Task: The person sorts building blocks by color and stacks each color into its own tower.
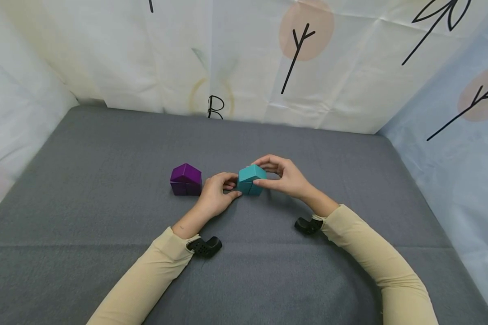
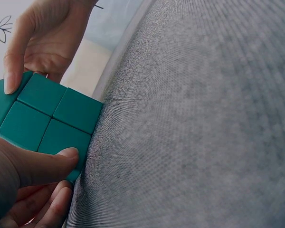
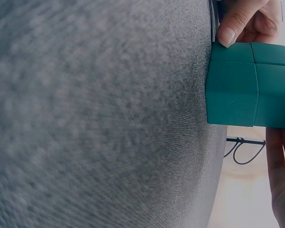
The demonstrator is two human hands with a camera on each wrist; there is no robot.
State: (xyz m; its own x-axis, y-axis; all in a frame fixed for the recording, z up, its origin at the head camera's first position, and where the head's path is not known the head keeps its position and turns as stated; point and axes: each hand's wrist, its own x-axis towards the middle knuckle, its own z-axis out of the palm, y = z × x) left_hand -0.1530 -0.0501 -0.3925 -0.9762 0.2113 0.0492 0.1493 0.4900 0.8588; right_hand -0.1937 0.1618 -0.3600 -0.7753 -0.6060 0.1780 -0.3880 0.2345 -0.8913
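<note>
A small teal block house (image 1: 250, 173), pieced together with seams and a peaked top, stands on the grey cloth. My left hand (image 1: 216, 195) pinches its lower left end; in the left wrist view the left thumb (image 2: 57, 164) lies across a lower block, with the other fingers curled underneath. From the right, my right hand (image 1: 286, 178) holds the upper part, thumb on the near side and fingers behind. The right wrist view shows the teal blocks (image 3: 232, 92) close up, standing on the cloth. A similar purple block house (image 1: 185, 180) stands just left of my left hand.
The grey cloth-covered table (image 1: 244, 271) runs beneath both arms. White printed curtains (image 1: 244, 54) rise along its back and sides. A black wrist device (image 1: 205, 247) sits on the left wrist and another black device (image 1: 308, 225) on the right.
</note>
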